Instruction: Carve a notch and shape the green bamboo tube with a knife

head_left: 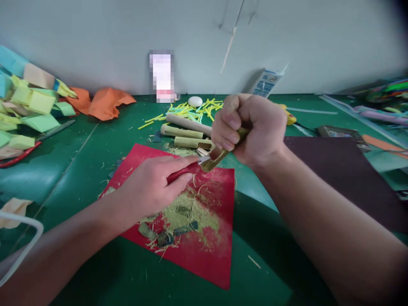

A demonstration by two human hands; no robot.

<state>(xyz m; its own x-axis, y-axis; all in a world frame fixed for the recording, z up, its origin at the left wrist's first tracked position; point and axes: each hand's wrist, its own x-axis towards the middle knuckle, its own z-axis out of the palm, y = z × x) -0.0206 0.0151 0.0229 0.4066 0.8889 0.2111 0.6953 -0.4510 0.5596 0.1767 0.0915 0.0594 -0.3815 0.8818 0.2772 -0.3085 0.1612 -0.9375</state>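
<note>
My left hand [159, 180] is closed around a knife [182, 172] with a red handle and a short metal blade. Its blade touches the cut-out end of a bamboo piece [219, 156]. My right hand [251, 127] grips that piece in a fist, so its far part is hidden. Below both hands lies a red sheet [207, 255], strewn with bamboo dust [200, 216], thin shavings and dark scraps [165, 239]. Just behind, more bamboo pieces [185, 132] rest side by side, one of them with a notch.
Yellow-green sticks [153, 121] and a white oval object [195, 101] lie at the back. Folded paper [41, 102], orange cloth-like sheets [108, 103] and red-handled scissors [22, 155] are at left. A dark sheet [338, 178] covers the right. A phone [162, 76] leans on the wall.
</note>
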